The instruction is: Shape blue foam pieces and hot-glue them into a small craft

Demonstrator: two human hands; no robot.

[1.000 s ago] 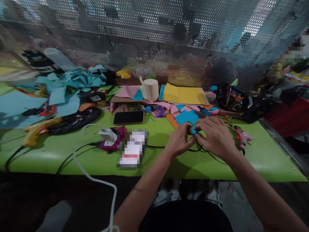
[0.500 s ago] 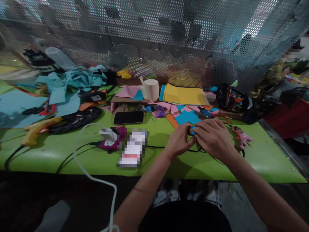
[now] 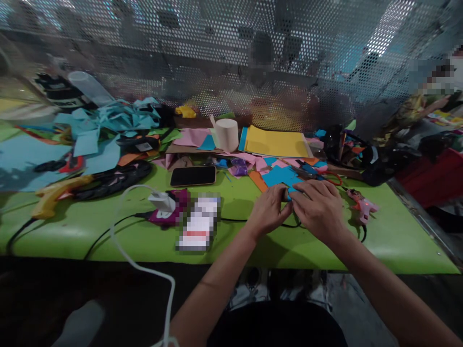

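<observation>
1. Small blue piece (image 3: 290, 192) lies pinched between left hand (image 3: 268, 208) and right hand (image 3: 321, 208), over the green tabletop (image 3: 398, 236).
2. Material: probably paper; light, pliable, easily creased.
3. Best hold: lightly, at opposite edges.

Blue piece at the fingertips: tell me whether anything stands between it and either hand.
Nothing visible does: the left hand and the right hand both hold the blue piece, though their fingers hide much of it.
</observation>
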